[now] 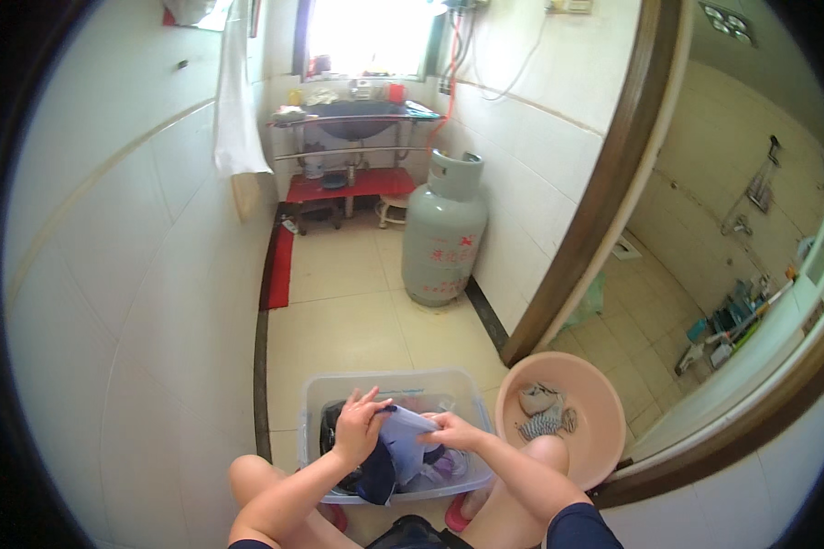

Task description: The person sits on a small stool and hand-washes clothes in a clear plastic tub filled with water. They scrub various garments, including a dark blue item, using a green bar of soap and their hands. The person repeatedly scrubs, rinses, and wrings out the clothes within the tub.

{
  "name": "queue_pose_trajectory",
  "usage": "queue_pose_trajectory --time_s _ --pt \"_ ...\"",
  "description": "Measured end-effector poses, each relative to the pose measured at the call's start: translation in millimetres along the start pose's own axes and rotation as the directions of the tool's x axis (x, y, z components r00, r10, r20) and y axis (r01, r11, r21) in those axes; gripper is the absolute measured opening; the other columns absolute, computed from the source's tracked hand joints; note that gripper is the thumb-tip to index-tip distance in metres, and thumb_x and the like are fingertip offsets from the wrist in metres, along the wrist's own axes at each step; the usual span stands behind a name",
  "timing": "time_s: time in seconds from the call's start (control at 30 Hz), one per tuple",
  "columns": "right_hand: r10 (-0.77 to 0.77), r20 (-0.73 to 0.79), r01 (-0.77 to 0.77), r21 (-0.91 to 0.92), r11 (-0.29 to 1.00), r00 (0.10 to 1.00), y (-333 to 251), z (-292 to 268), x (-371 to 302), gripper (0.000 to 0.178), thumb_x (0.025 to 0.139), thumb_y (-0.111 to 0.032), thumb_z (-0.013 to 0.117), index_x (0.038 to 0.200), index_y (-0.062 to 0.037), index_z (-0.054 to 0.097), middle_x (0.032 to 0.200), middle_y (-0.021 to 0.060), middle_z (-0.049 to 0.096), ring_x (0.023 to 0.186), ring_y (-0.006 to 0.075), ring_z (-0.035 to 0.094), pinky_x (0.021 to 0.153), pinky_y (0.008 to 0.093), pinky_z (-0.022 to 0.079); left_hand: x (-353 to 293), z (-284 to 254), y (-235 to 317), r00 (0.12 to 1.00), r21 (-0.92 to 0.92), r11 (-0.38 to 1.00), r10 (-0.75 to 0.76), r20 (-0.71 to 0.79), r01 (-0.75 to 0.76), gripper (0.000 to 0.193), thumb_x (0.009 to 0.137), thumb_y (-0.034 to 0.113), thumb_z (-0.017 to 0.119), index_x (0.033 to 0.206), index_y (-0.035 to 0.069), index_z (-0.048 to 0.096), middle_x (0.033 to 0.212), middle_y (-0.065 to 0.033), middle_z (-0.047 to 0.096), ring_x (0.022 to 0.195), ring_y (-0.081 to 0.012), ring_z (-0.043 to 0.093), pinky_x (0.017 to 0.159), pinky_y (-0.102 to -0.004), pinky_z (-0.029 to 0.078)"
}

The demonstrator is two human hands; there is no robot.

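A light blue and navy piece of clothing (405,441) is stretched between my two hands, its dark part drooping toward the near rim of a clear plastic storage bin (471,393). My left hand (361,425) pinches the garment's dark edge, some of its fingers raised. On the other side, my right hand (452,432) grips the light blue cloth between thumb and fingers. Beneath them, the bin holds a black bundle (328,430) at the left and purplish fabric (449,465) at the right. The kind of garment is unclear.
At the bin's right stands a pink basin (604,412) with striped and pale cloths (545,421) inside. Farther off are a grey-green gas cylinder (444,233) and a dark sink (357,123) under the window. A brown-framed doorway (604,174) opens on the right to a shower room.
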State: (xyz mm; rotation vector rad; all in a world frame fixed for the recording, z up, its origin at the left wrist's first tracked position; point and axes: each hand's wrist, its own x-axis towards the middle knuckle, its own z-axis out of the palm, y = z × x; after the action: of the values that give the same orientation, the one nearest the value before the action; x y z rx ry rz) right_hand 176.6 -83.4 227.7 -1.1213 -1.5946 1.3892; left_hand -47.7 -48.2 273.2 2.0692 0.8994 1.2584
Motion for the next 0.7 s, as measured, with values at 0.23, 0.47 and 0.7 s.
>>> queue_pose_trajectory --time_s 0.23,0.47,0.7 --pt "0.002 -0.616 0.195 0.253 0.948 0.788 -48.8 74.4 18.3 0.006 0.086 -0.012 0.059 0.089 -0.0094 0.055 0.078 0.0016 0.059 0.070 0.0124 0.057 0.059 0.0282 0.045 -20.0 62.2 -25.3 0.425 -0.693 -0.004 -0.788 0.446 0.721 0.030 0.093 0.036 0.047 0.097 0.008 0.058 0.093 -0.0062 0.059 0.084 -0.0168 0.055 0.074 -0.0299 0.045" --pt "-0.451 -0.290 0.054 -0.790 0.611 0.844 -20.4 84.9 19.7 0.019 0.083 -0.019 0.056 0.069 -0.0069 0.054 0.059 0.0139 0.054 0.052 0.0328 0.055 0.044 0.0415 0.042 -28.7 81.1 -28.4 -0.027 -0.640 -0.430 -0.842 0.539 0.637 0.037 0.088 0.037 0.049 0.057 0.017 0.048 0.052 -0.0013 0.052 0.050 -0.0197 0.050 0.050 -0.0360 0.040" --pt "-0.559 -0.249 0.282 -0.662 0.694 0.791 -10.2 89.9 18.7 0.026 0.087 -0.018 0.050 0.065 -0.0052 0.055 0.052 0.0140 0.052 0.049 0.0300 0.056 0.046 0.0411 0.044 -36.1 76.1 -33.2 0.153 -0.701 -0.296 -0.852 0.501 0.649 0.033 0.087 0.034 0.051 0.060 0.017 0.046 0.053 -0.0014 0.049 0.050 -0.0207 0.049 0.053 -0.0383 0.041"
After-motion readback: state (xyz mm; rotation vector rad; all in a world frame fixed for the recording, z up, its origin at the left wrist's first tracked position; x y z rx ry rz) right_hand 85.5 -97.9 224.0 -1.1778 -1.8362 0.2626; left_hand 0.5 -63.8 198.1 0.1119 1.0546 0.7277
